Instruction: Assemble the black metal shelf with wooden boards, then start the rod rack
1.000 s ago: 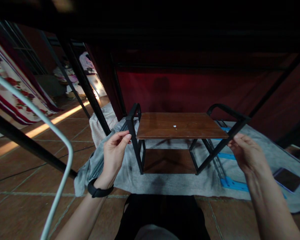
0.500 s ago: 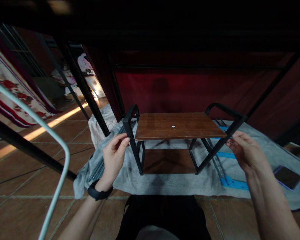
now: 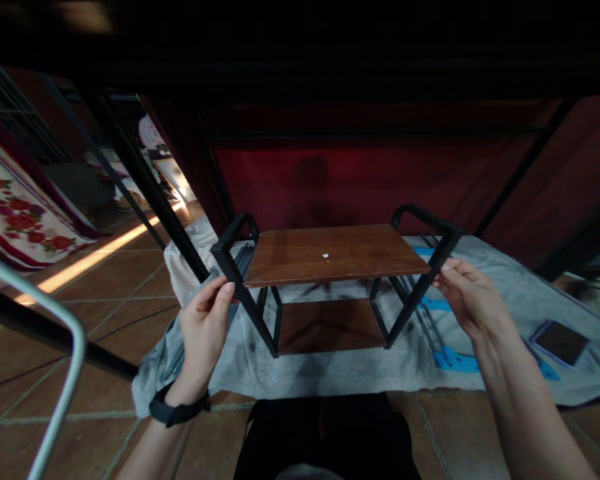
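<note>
A small two-tier shelf stands in front of me, with a brown wood-look top board [image 3: 335, 250], a lower board [image 3: 333, 327] and black metal side frames [image 3: 407, 307]. At the outer side of the left frame is my left hand [image 3: 207, 320], thumb and fingers pinched together by the board's front corner. On the other side, my right hand [image 3: 467, 293] is pinched against the outside of the right frame, level with the top board. Whatever sits between the fingertips of either hand is too small or hidden to make out. A small white spot [image 3: 325, 256] marks the top board.
Under the shelf lies a grey cloth [image 3: 330, 380]. Blue plastic parts with dark rods [image 3: 455, 360] and a phone [image 3: 560, 342] rest on it at right. Black posts [image 3: 145, 187] and a pale bent tube [image 3: 75, 360] stand left; a dark beam [image 3: 300, 60] crosses overhead.
My view has shifted, so the shelf and both hands appear further left. The shelf looks slightly turned or tilted. Both hands stay pinched at the side frames.
</note>
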{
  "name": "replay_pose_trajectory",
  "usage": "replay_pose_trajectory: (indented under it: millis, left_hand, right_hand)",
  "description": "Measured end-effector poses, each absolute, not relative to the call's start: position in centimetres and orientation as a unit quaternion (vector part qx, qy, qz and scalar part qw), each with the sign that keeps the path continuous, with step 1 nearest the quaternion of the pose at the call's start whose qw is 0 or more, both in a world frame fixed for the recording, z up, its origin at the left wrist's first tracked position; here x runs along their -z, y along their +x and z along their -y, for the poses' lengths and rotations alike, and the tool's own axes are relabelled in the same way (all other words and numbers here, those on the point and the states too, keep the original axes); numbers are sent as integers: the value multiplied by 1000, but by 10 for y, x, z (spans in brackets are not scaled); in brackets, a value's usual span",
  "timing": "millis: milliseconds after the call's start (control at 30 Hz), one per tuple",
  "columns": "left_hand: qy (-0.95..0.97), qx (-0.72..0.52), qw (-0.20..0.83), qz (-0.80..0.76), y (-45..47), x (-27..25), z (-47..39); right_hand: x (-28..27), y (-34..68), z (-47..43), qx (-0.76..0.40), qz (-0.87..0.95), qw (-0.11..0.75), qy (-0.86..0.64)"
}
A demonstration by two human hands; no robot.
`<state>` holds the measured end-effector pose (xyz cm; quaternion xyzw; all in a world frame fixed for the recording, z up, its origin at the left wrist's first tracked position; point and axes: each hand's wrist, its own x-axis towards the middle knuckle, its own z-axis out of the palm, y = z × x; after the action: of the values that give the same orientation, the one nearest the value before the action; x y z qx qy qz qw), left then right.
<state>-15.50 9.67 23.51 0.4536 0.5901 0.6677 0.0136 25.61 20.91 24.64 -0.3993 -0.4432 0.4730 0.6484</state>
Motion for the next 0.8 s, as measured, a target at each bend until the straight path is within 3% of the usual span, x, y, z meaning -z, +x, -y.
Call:
replay_pose_trajectory:
  millis: [800]
  left_hand:
    - [444,-670,64,-592,-144,-254,-99]
  right_hand:
    - [-246,267,-215,-497,455,643,-365]
